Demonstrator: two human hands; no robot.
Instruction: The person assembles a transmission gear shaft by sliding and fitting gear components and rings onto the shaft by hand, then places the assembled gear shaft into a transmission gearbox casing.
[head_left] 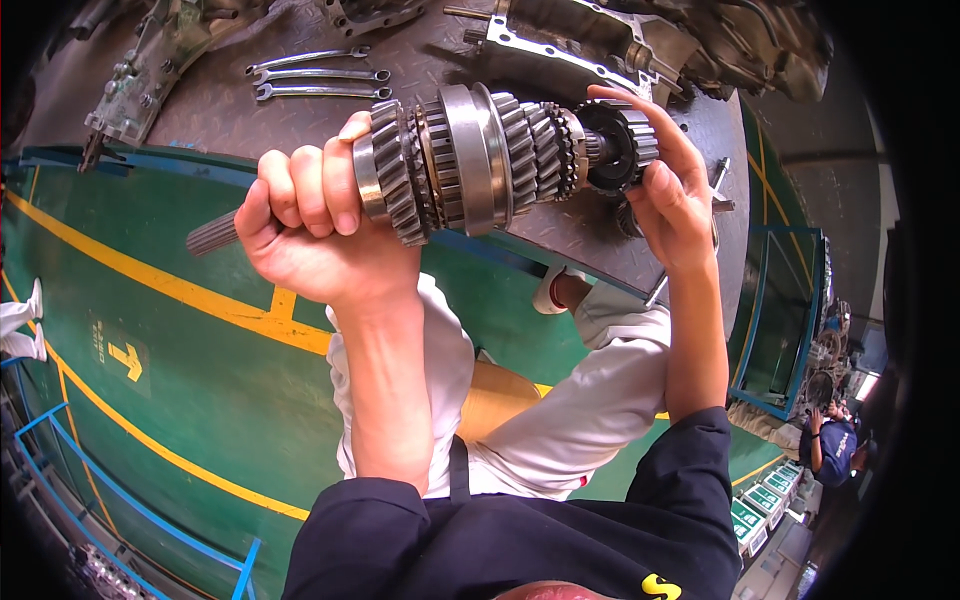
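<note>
A gearbox shaft (470,160) carrying several helical gears and a wide smooth sleeve ring is held up level in front of me, over the near edge of the metal table. My left hand (310,220) wraps round its left end, and the splined shaft tip pokes out beyond the fist. At the other end, my right hand (672,190) curls its thumb and fingers around a dark toothed hub (628,150) on the shaft. Part of that hub is hidden behind the fingers.
Several combination wrenches (320,75) lie on the tabletop (420,50). Behind them stands an open gearbox housing (560,45); another metal casting (145,80) sits far left. A blue frame (770,320) stands at right. Another person (832,445) is at the far right.
</note>
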